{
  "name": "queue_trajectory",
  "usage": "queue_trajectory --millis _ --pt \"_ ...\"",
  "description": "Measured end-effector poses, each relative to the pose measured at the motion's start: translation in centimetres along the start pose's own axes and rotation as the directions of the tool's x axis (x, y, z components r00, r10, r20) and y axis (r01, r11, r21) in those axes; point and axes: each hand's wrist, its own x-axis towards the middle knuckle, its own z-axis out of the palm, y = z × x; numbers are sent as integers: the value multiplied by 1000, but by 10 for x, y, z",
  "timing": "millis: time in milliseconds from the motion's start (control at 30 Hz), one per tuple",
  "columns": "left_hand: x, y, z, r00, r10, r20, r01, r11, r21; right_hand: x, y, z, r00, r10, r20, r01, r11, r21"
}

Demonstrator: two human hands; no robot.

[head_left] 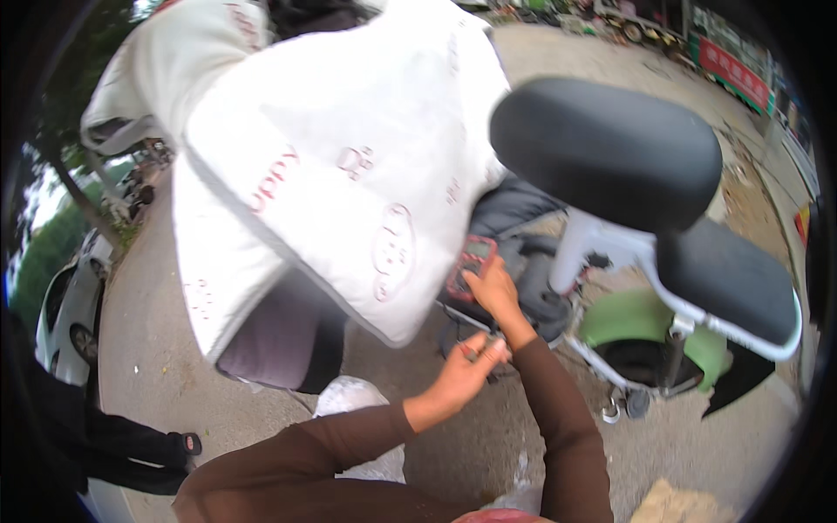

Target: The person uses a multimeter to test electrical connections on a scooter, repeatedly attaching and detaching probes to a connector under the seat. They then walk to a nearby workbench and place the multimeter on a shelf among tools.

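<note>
A red-framed digital multimeter (459, 277) with a grey display rests against the dark middle part of a scooter. My right hand (499, 298) is closed round its right side, one fingertip over the dial. Just below, my left hand (460, 376) is pinched at the fingertips on something small that I cannot make out. Dark cables and parts of the scooter's open body lie close around both hands. The scooter's black seat (608, 148) is tipped up to the right of the meter.
A white quilted wind cover (340, 166) hangs over the scooter's front at left. To the right are a second black seat (728, 283) and a green rear fender (641, 318). A person in black trousers (131, 449) stands at lower left, near a parked white car (68, 314).
</note>
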Motion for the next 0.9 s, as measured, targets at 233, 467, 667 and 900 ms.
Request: queue_trajectory --millis 233,467,667,900 --pt "1 11 -3 988 147 48 -143 986 -83 20 10 22 997 73 -26 -67 981 184" --pt "8 14 -12 997 11 72 2 984 -178 29 16 18 982 166 92 -190 844 501" --pt "14 12 -31 989 -112 93 140 909 -393 7 8 -14 932 -24 361 -280 583 762" --pt "14 26 -52 986 -109 123 129 977 -168 -32 18 -81 846 -359 394 -169 522 836"
